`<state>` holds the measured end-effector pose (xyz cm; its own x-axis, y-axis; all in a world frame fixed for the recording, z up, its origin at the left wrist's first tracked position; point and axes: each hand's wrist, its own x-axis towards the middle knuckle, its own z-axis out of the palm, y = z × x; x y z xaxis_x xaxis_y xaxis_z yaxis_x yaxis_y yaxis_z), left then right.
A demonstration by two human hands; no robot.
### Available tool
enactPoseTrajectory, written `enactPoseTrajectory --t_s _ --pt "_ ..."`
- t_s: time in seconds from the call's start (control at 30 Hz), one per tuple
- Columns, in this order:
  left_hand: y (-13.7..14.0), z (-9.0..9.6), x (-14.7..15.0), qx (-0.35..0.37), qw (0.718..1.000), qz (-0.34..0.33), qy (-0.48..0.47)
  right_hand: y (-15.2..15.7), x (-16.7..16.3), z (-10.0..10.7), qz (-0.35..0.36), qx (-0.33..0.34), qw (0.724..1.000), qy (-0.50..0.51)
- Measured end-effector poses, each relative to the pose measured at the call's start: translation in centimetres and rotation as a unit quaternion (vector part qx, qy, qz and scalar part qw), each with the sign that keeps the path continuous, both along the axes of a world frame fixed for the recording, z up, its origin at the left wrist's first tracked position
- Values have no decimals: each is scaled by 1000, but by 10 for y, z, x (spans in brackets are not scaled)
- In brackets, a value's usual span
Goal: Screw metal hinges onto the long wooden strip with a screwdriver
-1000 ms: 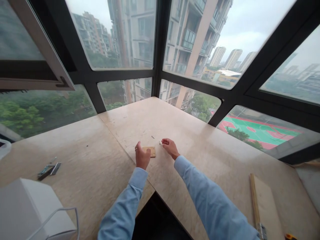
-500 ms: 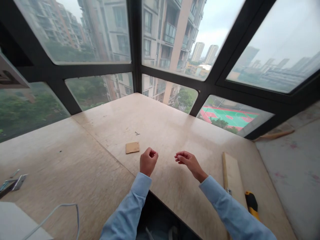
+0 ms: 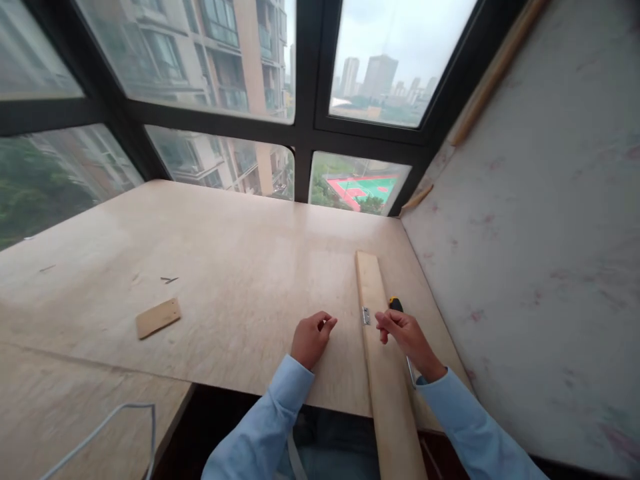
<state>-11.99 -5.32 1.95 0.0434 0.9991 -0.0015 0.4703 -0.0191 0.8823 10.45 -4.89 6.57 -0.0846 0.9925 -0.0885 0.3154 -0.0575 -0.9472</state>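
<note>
My left hand (image 3: pixel 311 339) is above the table, left of a long wooden plank (image 3: pixel 371 277). Its thumb and fingertips are pinched together; whatever may be between them is too small to make out. Over the plank's right side is my right hand (image 3: pixel 407 339), its fingers curled in a pinch whose contents I cannot see. A small metal hinge (image 3: pixel 366 316) sits at the plank's left edge, just left of the right fingertips. Partly behind that hand lies a tool with a yellow and black handle (image 3: pixel 395 304); a metal shaft shows below.
A small brown wooden piece (image 3: pixel 159 319) with holes lies on the left of the wooden tabletop (image 3: pixel 240 267), near thin screws or nails (image 3: pixel 169 280). A pale cable (image 3: pixel 107 433) loops at lower left. A patterned wall (image 3: pixel 525 267) bounds the right; windows stand behind.
The view has turned right. Both hands have shifted toward the plank; the right hand is now over it, beside the hinge. The brown piece now appears farther left.
</note>
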Motion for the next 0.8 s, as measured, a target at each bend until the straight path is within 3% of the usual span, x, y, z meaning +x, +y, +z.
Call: enactPoseTrajectory --t_s 0.17,0.3,0.43,0.53,0.8 --pt "14 -8 41 -13 999 -23 -17 -22 38 -25 -65 15 998 0" --pt "26 -6 61 -146 977 -23 -156 -34 52 -41 -126 24 992 11" --pt "35 1 69 -237 943 -25 -230 -40 52 -45 -122 42 992 -3" --pt "36 0 72 -222 952 -29 -210 -39 47 -41 -112 54 992 -32" --pt "32 -7 81 -98 990 -57 -89 -34 42 -41 -123 72 988 -58"
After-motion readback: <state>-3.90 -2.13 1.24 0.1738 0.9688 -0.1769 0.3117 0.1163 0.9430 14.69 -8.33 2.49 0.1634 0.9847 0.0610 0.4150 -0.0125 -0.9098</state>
